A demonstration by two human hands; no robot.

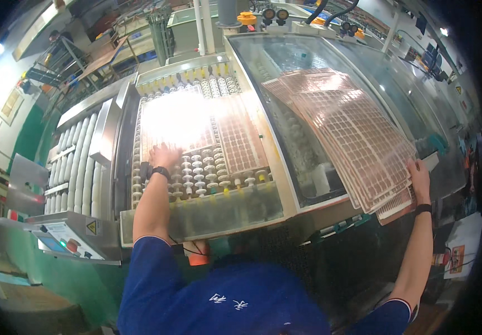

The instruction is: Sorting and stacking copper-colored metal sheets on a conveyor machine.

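Note:
My left hand [164, 157] lies with its fingers spread on the near edge of a copper-coloured panel [178, 120], which is washed out by glare. That panel rests on the white wheel rollers [198, 173] of a conveyor. A second copper-coloured panel [240, 137] lies to its right on the same rollers. Further right, a fanned stack of thin gridded copper-coloured panels [352, 125] sits on a clear machine cover. My right hand [419, 177] has its fingers closed at the near right corner of this stack. How many sheets it grips is hidden.
To the left stands a unit with long pale rollers [79, 162], and in front of it a control panel [65, 243] with buttons. A raised frame [274, 151] separates the conveyor from the clear cover [252, 50]. Pipes and gauges [274, 15] stand behind.

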